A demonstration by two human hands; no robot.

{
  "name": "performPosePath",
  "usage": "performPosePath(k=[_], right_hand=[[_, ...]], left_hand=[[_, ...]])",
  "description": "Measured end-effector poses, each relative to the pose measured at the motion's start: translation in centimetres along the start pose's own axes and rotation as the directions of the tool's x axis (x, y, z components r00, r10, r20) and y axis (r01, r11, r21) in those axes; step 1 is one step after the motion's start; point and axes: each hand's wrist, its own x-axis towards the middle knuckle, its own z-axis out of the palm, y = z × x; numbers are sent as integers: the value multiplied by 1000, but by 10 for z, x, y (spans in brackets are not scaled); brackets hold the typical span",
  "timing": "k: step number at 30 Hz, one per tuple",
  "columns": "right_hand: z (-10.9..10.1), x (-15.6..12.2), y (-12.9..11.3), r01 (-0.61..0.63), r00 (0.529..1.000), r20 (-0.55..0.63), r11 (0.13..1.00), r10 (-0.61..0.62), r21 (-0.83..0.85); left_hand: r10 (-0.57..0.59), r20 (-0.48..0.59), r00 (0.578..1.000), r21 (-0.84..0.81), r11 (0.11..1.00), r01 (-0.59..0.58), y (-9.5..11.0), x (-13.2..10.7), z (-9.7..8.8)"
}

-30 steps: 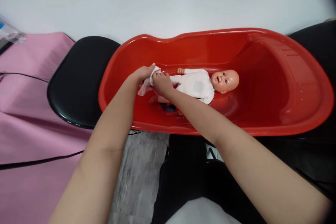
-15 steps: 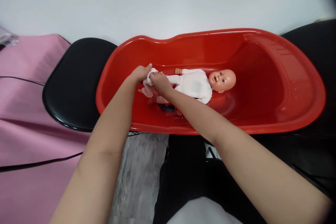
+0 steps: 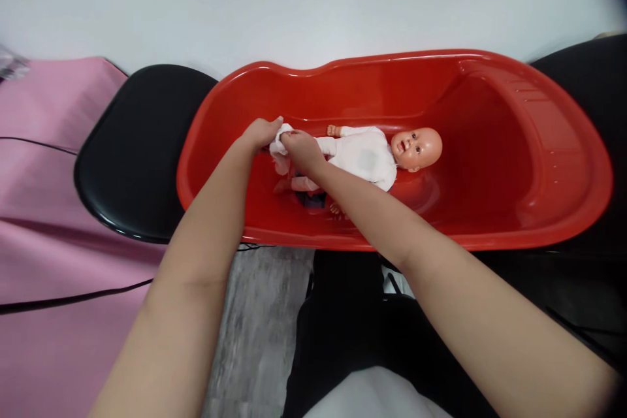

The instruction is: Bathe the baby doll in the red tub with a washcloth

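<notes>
A baby doll [image 3: 360, 153] with a white cloth body lies on its back in a red baby bathtub [image 3: 490, 238], its head to the right. At its leg end, my left hand [image 3: 262, 134] pinches a bunched white cloth [image 3: 279, 158] from the left, thumb upward. My right hand [image 3: 304, 153] grips the same cloth from the right, fingers closed. The cloth hangs a little below my hands, above the doll's lower foot. My right hand hides the doll's other lower leg, so I cannot tell whether the cloth touches it.
A small dark object [image 3: 312, 200] shows under the doll's legs. The tub rests across black seats, one black chair seat [image 3: 142, 150] showing at the left. Pink fabric [image 3: 49, 196] with black cables lies further left. A white wall [image 3: 313, 6] stands behind.
The white cloth is drawn up and bunched closer under my hands, its lower end no longer spread to the left. The doll stays in place, and its lower foot shows more.
</notes>
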Motion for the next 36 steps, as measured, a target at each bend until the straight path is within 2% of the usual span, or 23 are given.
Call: performPosePath(k=[4, 10, 17, 21, 26, 31, 36], right_hand=[[2, -6, -1, 2, 1000, 21, 1000, -2, -27], [11, -14, -6, -74, 997, -1, 990, 75, -122], [-3, -7, -6, -51, 995, 75, 991, 60, -120], [-5, -5, -3, 6, 996, 92, 993, 4, -114], [5, -11, -1, 18, 1000, -1, 992, -18, -126], [3, -13, -2, 62, 998, 2, 985, -63, -161], [-6, -13, 7, 144, 989, 1, 965, -147, -218]], left_hand=[[-7, 39, 999, -22, 1000, 8, 2, -5, 4], [-1, 125, 992, -30, 1000, 5, 2, -6, 8], [-19, 115, 993, -16, 1000, 21, 1, -4, 6], [-9, 108, 994, -7, 1000, 9, 1, -5, 4], [10, 66, 998, 22, 1000, -11, -1, -1, 5], [15, 58, 998, 9, 1000, -16, -4, 6, 4], [7, 53, 999, -103, 995, -2, -5, 8, 2]])
